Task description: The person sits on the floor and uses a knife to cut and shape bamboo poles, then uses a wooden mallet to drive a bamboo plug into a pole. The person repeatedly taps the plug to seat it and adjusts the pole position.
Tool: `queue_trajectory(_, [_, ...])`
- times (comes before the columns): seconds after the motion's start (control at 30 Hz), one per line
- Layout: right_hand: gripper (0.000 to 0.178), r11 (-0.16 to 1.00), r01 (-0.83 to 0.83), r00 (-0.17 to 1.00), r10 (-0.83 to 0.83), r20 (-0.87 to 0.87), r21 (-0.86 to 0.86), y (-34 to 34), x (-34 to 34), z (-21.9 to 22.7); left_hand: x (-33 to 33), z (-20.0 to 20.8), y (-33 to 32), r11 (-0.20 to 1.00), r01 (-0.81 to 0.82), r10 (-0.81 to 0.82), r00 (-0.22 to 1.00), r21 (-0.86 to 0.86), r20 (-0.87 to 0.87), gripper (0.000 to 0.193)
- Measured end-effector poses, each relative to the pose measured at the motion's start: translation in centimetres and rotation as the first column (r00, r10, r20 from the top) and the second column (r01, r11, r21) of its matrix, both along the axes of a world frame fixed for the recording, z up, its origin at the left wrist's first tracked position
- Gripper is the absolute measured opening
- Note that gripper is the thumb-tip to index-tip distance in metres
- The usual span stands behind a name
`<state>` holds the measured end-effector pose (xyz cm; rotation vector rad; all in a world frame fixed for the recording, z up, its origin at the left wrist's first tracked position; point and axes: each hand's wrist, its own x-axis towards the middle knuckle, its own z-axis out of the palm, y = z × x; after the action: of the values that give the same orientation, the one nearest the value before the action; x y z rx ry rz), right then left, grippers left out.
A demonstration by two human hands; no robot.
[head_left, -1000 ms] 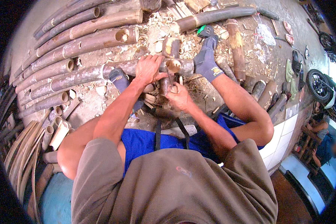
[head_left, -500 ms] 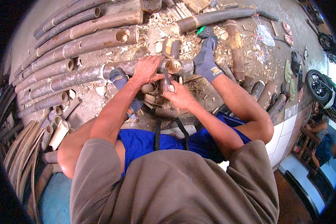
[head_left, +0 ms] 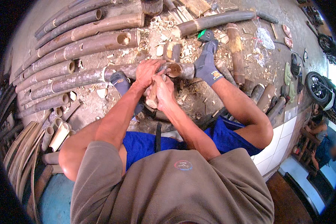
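Observation:
A long bamboo pole lies crosswise before me, with an oval hole cut near its right end. My left hand is closed over the pole just left of the hole. My right hand presses against it, closed around the thick wooden handle of a knife. The handle's butt points toward me. A short dark stretch of the blade shows by the hole's left edge; the rest is hidden by my fingers. My socked feet are against the pole, one near each end of the worked part.
Several bamboo poles lie side by side at the far left. Split strips are piled near left. Shavings litter the floor. A short bamboo piece lies beyond my right foot. A motorbike wheel and another person are at right.
My right hand has shifted left and turned, bringing the knife's handle round to the left and its blade lower against the hole's edge. My left hand stays on the pole.

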<state>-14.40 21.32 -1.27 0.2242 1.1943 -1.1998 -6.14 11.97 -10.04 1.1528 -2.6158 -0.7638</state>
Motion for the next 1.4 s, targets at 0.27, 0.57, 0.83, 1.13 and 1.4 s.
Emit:
queue_trajectory(0.27, [0.016,0.890,0.455,0.835,-0.438,0.333,0.029,-6.5,0.1,0.8,-0.5,-1.5,0.7,0.995,-0.093,0.090,0.986,-0.022,-0.138,0.064])
queue_trajectory(0.57, [0.020,0.999,0.042,0.923,-0.037,-0.384,0.004,5.9,-1.0,-3.2,-2.6,4.4,-1.4,0.981,-0.054,0.013,0.976,0.184,0.215,0.108])
queue_trajectory(0.83, [0.016,0.893,-0.424,0.776,0.445,-0.448,0.152,5.9,-8.9,-2.2,-4.4,3.6,0.3,0.973,-0.229,0.214,0.942,0.029,0.258,0.103])
queue_trajectory(1.13, [0.027,0.510,-0.814,0.370,0.824,-0.430,0.277,1.6,-16.2,0.1,-5.0,3.6,0.6,0.948,-0.319,0.311,0.917,-0.006,0.251,0.096])
queue_trajectory(1.4, [0.032,0.090,-0.936,-0.070,0.899,-0.432,0.340,-4.3,-20.2,0.2,-5.0,3.1,1.0,0.934,-0.354,0.356,0.917,-0.041,0.179,0.080])
